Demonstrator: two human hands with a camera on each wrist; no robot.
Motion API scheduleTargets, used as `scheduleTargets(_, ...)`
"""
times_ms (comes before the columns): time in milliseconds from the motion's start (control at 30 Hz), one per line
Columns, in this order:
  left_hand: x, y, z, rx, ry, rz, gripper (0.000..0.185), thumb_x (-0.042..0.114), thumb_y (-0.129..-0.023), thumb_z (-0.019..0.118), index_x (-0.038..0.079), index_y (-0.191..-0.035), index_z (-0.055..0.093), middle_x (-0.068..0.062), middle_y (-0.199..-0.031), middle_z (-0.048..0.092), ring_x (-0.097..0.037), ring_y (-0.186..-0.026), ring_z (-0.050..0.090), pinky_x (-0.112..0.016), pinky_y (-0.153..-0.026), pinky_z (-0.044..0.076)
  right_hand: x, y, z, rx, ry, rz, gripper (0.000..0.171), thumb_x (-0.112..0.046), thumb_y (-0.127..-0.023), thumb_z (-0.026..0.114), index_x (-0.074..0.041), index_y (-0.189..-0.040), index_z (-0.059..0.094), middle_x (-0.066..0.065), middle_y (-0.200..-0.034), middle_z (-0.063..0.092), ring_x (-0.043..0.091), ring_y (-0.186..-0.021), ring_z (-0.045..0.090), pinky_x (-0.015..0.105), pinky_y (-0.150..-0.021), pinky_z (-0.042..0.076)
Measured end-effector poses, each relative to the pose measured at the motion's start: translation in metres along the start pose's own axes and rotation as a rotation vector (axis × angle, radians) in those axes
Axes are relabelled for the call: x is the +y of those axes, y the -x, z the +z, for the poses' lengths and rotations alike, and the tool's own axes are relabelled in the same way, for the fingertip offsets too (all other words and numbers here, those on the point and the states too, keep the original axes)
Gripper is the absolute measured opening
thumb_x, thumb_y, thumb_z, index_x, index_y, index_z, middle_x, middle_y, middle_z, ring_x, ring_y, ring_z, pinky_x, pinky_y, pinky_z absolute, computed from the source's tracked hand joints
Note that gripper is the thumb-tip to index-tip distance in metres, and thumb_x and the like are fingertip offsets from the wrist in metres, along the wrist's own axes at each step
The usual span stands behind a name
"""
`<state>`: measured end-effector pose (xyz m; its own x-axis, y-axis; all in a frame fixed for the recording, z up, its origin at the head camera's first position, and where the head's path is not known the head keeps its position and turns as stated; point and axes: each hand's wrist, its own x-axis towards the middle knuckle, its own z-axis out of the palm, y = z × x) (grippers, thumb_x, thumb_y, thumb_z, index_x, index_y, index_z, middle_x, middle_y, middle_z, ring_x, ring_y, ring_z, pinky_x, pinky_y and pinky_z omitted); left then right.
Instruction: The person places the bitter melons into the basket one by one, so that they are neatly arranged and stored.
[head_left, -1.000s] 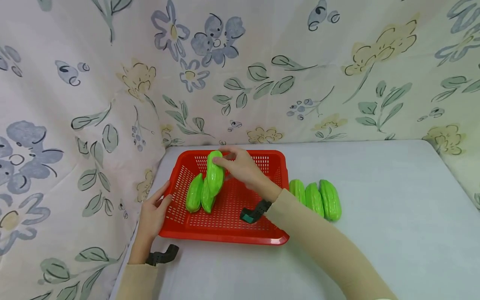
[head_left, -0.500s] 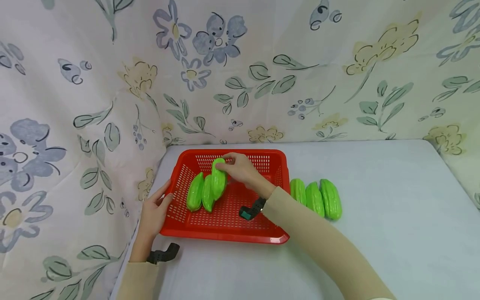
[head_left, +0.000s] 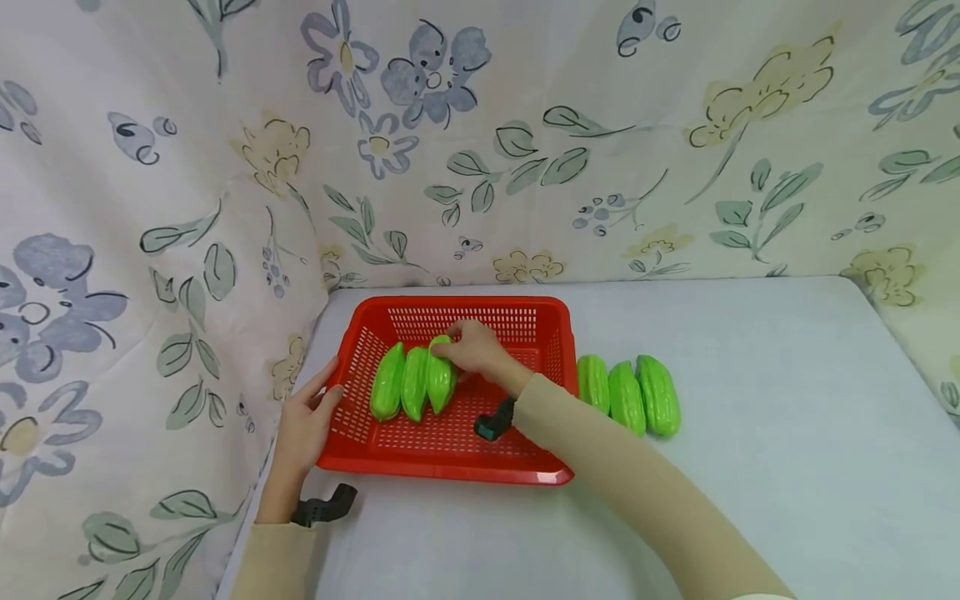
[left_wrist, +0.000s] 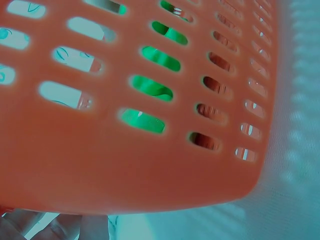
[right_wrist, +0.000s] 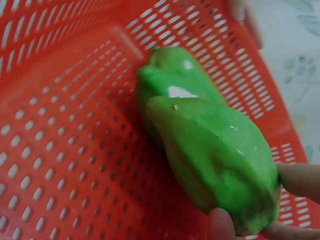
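The right hand (head_left: 474,350) pinches the green gourd (head_left: 440,377) by its top end; it looks light, stiff and smooth. The left hand (head_left: 307,421), fingers relaxed, rests against the red basket (head_left: 450,467).

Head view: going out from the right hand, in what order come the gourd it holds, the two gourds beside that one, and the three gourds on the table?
From the right hand:
1. Held gourd, in its fingers, inside the basket.
2. Two other basket gourds, just left of it.
3. Three table gourds, outside the basket on the right.
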<state>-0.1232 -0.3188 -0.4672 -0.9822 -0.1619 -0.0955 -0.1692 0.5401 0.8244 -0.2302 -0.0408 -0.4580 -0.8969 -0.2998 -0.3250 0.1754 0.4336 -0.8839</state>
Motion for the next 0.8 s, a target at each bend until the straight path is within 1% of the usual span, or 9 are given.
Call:
scheduleTargets(100,0.0021,0.0002,-0.0006,-0.006,0.006,0.002,0.053,0.038,-0.109,0.05,0.033,-0.161,0.041,-0.02,-0.154,0.053,-0.042,-0.117,0.067,-0.03,-0.074,0.064,0.0005,-0.0022,0.0026,0.002,0.043,0.032,0.053,-0.028,-0.098,0.072,0.001,-0.14,0.058,0.02,-0.13,0.064,0.02,-0.077,0.072,0.043,-0.07,0.065)
scheduleTargets(233,0.0033,0.0004,-0.0011,-0.015,0.012,-0.005,0.053,0.038,-0.109,0.049,0.034,-0.161,0.04,-0.019,-0.156,0.052,-0.041,-0.118,0.067,-0.029,-0.074,0.064,0.001,-0.0047,0.0046,0.015,0.096,0.059,0.051,-0.027,-0.097,0.073,0.0,-0.138,0.06,0.019,-0.128,0.065,0.02,-0.072,0.071,0.04,-0.066,0.065)
scheduleTargets(367,0.0033,-0.0001,-0.0012,-0.015,0.013,-0.014,0.053,0.038,-0.109,0.049,0.035,-0.161,0.04,-0.018,-0.156,0.052,-0.041,-0.118,0.067,-0.029,-0.075,0.064,0.0032,-0.0071,0.0063,0.009,0.144,0.065,0.043,-0.025,-0.096,0.074,0.001,-0.128,0.063,0.018,-0.119,0.067,0.021,-0.067,0.07,0.037,-0.063,0.064)
scheduleTargets(500,0.0025,-0.0011,-0.0017,-0.02,0.014,-0.011,0.053,0.039,-0.109,0.049,0.035,-0.161,0.04,-0.019,-0.155,0.052,-0.04,-0.117,0.067,-0.03,-0.075,0.064,0.0052,-0.0088,0.0081,0.007,0.154,0.065,0.036,-0.023,-0.096,0.074,0.001,-0.119,0.064,0.017,-0.109,0.068,0.021,-0.066,0.07,0.037,-0.062,0.064)
scheduleTargets(800,-0.0017,-0.0016,-0.0006,-0.009,0.015,0.0,0.052,0.038,-0.109,0.05,0.033,-0.16,0.042,-0.019,-0.153,0.054,-0.039,-0.112,0.068,-0.029,-0.073,0.064,0.0056,-0.0073,0.0104,0.01,0.14,0.058,0.042,-0.021,-0.096,0.074,0.004,-0.127,0.062,0.021,-0.12,0.066,0.021,-0.071,0.071,0.039,-0.065,0.065)
